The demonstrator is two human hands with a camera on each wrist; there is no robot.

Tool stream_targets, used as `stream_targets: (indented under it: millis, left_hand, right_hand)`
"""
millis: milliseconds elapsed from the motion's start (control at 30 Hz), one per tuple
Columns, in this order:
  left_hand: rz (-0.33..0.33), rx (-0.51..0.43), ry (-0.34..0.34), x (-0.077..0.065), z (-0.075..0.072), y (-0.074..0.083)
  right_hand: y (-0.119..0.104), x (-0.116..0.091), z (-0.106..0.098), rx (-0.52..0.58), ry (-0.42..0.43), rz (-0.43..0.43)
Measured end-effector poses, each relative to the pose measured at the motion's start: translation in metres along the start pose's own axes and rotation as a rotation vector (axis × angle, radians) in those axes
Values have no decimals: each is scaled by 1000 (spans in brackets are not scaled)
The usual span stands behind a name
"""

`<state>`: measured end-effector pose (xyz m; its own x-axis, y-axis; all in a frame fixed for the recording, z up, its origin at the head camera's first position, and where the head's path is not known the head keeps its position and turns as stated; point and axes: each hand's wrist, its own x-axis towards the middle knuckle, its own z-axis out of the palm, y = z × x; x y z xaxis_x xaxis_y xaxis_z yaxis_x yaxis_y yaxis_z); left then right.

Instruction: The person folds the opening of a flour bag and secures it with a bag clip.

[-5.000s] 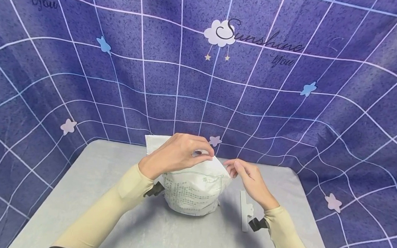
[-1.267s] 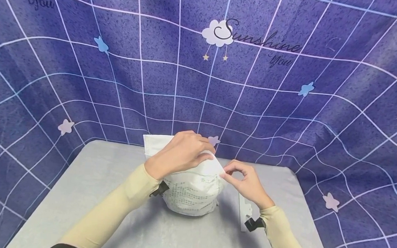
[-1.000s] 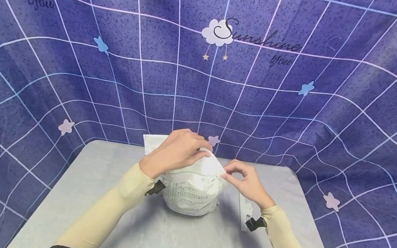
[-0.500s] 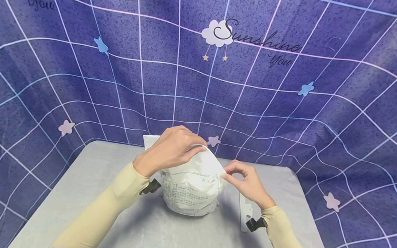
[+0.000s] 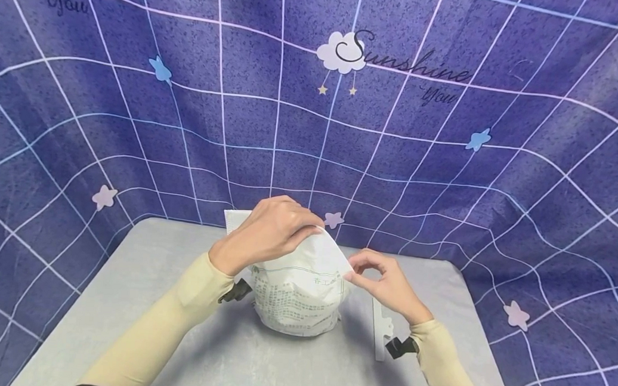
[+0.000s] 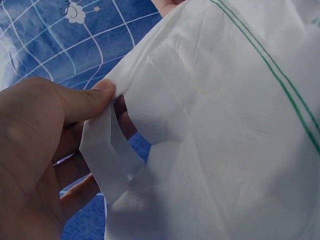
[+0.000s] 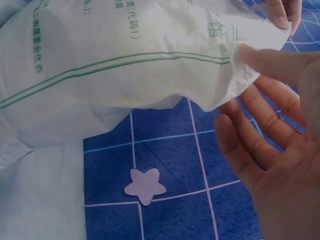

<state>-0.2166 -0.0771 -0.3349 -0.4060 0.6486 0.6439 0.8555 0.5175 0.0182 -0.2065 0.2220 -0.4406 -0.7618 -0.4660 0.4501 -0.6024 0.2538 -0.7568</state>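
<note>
A bulging white non-woven bag [image 5: 298,300] stands upright mid-table, with green lines and printed characters on its side. At its upper edge my left hand [image 5: 279,230] pinches the material between thumb and fingers. The left wrist view shows the thumb [image 6: 97,100] on the rim, right beside a cut-out handle hole [image 6: 135,135] in the bag; fingers show behind it. My right hand [image 5: 386,282] pinches the bag's right upper side, its thumb [image 7: 270,62] in front and the other fingers spread behind. The bag's contents are hidden.
A white bar with a wavy edge [image 5: 380,329] lies on the grey table [image 5: 286,371], just right of the bag and partly under the right wrist. A purple-blue cloth [image 5: 260,118] with a grid print hangs behind and along both sides.
Five seconds ago the right hand's fingers were at the bag's right corner; now they pinch the side slightly lower. Over the last second the left hand has slid slightly left and upward along the rim.
</note>
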Motion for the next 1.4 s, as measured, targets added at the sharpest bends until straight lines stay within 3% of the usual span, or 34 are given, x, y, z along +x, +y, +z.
stream_targets:
  millis: [333, 567, 733, 967, 1400]
  left_hand:
    - [0, -4, 2, 0, -1, 2]
    - [2, -3, 4, 0, -1, 1]
    - [6, 1, 11, 0, 0, 1]
    - [12, 10, 5, 0, 0, 1]
    - [19, 17, -1, 1, -1, 2]
  right_hand:
    - [-18, 14, 0, -23, 34, -33]
    - [-41, 36, 8, -123, 61, -108]
    - [-51, 51, 13, -204, 75, -110]
    - [-57, 63, 18, -326, 80, -141]
    - [-56, 69, 22, -353, 130, -280]
